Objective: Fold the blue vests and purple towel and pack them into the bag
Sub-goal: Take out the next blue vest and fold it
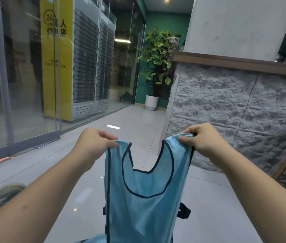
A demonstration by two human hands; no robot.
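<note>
The pale tiled floor (pixel 208 199) spreads glossy and hard under everything, running out to a glass wall (pixel 24 76) on the left and a rough, stone-textured counter front (pixel 235 120) topped by a wooden ledge (pixel 235 63) on the right; no worktop, bag or purple towel shows here. Over the floor hangs the blue vest (pixel 138 199), held up in the air at chest level, probably so its body drops straight and flat before the first fold. It is thin, slightly shiny mesh, light blue, with dark binding tracing the deep U of the neckline and the armholes, and dark side straps low down. More blue cloth peeks in at the bottom edge, too little to identify. The left hand (pixel 95 142) pinches the top of one shoulder strap between thumb and curled fingers; the right hand (pixel 201 139) pinches the other the same way, each grip closed tight on fabric, the two straps held apart.
</note>
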